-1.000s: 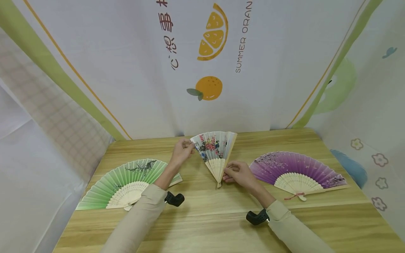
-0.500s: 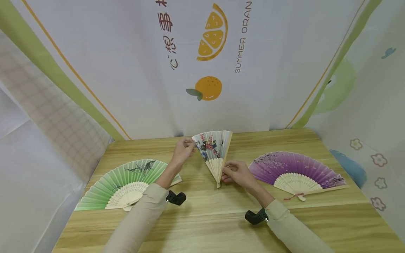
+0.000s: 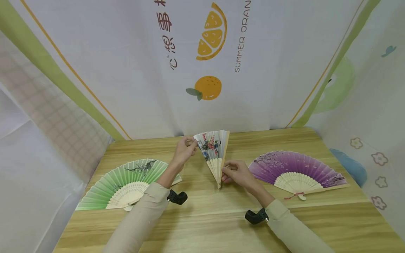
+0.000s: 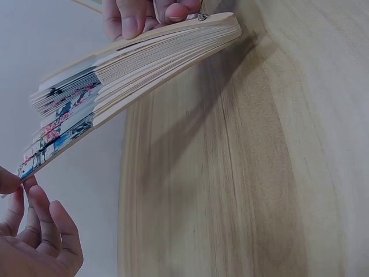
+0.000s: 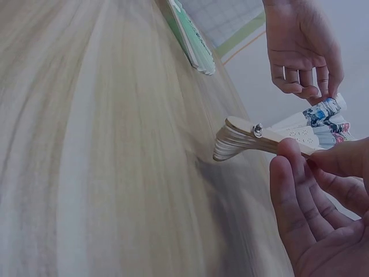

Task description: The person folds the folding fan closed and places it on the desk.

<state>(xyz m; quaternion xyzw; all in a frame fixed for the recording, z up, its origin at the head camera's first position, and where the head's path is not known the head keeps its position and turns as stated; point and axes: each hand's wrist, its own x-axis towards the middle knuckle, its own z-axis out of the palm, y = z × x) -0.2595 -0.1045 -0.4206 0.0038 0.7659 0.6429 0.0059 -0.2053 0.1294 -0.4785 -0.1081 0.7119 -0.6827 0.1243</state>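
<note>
Altogether there are three folding fans: the green folding fan (image 3: 126,188) spread at lower left of the frame, the purple folding fan (image 3: 294,172) spread at lower right, both on the wooden counter (image 3: 215,218), and the partly folded white floral fan (image 3: 212,151) at centre. Two hands hold that last one: the left hand's (image 3: 185,151) grip pinches its upper left corner, the right hand's (image 3: 238,173) grip its outer stick. The right wrist view clearly reveals a metal rivet (image 5: 258,130), indistinct from the head.

Smooth wood-grain table (image 3: 205,225), pleated matt fan (image 3: 212,147) with pale wooden ribs (image 3: 215,168), shiny metal rivet (image 5: 258,130)
</note>
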